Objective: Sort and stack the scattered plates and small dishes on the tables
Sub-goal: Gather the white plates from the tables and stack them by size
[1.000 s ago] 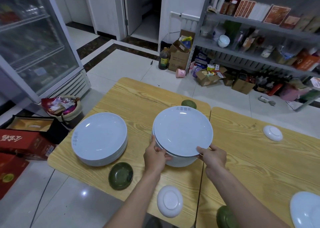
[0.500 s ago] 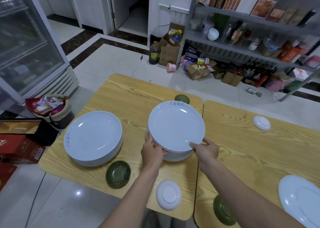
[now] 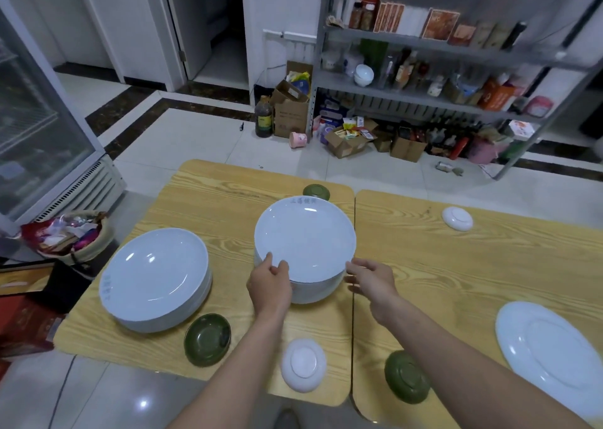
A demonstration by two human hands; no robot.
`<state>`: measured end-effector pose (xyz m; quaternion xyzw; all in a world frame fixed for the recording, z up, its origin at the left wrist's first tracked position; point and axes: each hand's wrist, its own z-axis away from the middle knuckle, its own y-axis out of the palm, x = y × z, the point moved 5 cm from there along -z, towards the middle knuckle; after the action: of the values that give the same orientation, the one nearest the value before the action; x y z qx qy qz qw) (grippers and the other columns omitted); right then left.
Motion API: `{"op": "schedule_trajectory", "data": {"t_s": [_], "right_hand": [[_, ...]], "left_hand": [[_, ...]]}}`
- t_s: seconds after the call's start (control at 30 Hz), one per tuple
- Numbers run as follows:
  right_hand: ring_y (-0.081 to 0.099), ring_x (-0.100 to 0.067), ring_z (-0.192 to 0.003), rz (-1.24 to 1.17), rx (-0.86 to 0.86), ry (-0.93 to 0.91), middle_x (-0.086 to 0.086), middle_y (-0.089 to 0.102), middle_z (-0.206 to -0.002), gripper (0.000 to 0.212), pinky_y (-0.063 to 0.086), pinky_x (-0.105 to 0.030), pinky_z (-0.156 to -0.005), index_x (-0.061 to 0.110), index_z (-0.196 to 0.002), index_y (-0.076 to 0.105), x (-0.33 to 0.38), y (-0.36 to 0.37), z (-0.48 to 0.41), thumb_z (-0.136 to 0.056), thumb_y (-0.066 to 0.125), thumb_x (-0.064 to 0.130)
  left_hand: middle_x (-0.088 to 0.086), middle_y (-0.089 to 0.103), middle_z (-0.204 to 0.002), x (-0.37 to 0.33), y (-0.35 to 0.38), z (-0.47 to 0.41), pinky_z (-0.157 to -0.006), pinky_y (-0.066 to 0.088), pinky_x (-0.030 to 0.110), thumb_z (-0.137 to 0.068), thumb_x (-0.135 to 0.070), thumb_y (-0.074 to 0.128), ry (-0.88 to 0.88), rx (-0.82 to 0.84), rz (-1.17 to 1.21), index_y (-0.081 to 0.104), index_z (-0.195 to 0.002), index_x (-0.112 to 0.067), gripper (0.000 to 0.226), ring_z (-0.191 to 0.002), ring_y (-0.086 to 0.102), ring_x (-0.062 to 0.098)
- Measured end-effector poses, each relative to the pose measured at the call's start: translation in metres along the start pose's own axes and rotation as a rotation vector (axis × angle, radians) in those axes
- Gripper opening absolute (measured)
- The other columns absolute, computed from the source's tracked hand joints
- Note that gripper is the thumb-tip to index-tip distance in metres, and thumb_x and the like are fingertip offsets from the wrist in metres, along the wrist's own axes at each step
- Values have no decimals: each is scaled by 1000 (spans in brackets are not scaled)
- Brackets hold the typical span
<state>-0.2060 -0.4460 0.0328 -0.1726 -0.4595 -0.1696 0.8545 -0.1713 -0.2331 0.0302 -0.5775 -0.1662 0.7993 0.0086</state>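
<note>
Centre white plate stack, L table: L hand grips near-left rim; R hand at near-right rim, grip unclear (blur).

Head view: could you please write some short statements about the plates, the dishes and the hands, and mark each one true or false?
1. Both the left hand and the right hand touch the centre stack of white plates. True.
2. The green dish beside the left stack lies upside down. False: it stands open side up.
3. A small white dish lies upside down near the front edge of the left table. True.
4. The right table carries no large plate. False: one large white plate lies near its right end.
</note>
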Motion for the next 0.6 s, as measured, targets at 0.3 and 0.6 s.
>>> {"op": "schedule_trajectory", "data": {"t_s": [0.3, 0.6], "right_hand": [[23, -23, -148, 1185, 67, -550, -5, 26, -161, 67, 23, -37, -117, 24, -157, 21, 20, -113, 41, -100, 48, 48], [0, -30, -152, 1486, -206, -468, -12, 2, -165, 75, 10, -48, -120, 22, -158, -2, -20, -322, 94, -102, 37, 53]], "left_hand": [[1, 39, -154, -53, 100, 102, -115, 22, 37, -99, -49, 43, 673, 288, -872, 36, -151, -29, 56, -143, 27, 22], [1, 17, -164, -65, 224, 258, -121, 9, 45, -97, -55, 39, 858, 364, -1072, 24, -154, -31, 64, -151, 9, 25]]}}
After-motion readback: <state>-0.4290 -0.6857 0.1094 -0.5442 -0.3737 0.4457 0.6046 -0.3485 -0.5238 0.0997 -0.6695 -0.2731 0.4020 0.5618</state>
